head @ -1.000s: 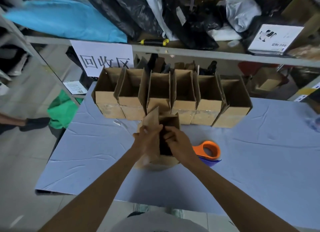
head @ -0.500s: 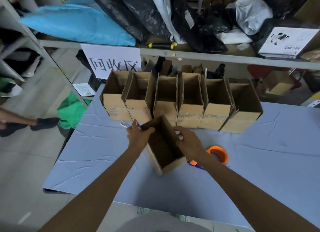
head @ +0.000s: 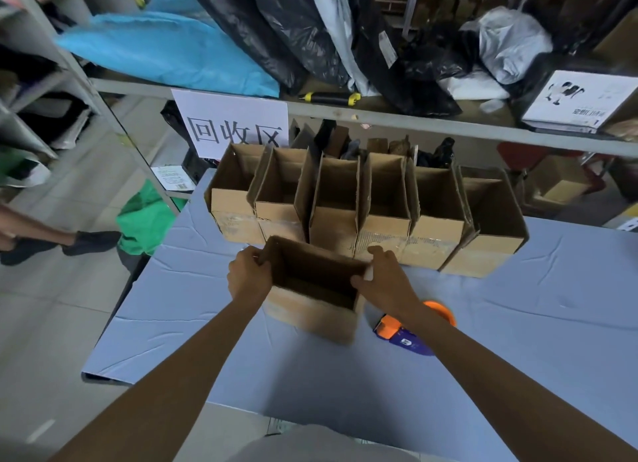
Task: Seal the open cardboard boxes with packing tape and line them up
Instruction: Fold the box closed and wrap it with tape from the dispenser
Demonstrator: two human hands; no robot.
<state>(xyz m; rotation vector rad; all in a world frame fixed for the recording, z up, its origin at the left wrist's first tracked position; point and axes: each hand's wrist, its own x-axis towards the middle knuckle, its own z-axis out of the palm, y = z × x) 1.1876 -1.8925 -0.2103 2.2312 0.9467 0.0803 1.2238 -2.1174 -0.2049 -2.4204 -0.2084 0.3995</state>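
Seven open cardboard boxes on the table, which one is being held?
The lone brown cardboard box nearest the camera, out of the row of six. Left hand and right hand grip its opposite top edges.

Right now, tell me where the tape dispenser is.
In the head view the orange tape dispenser lies on the blue table, right of the open box both hands hold, partly hidden under the right forearm.

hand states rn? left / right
Left hand: grips the left rim of the open cardboard box.
Right hand: grips the same box's right rim.
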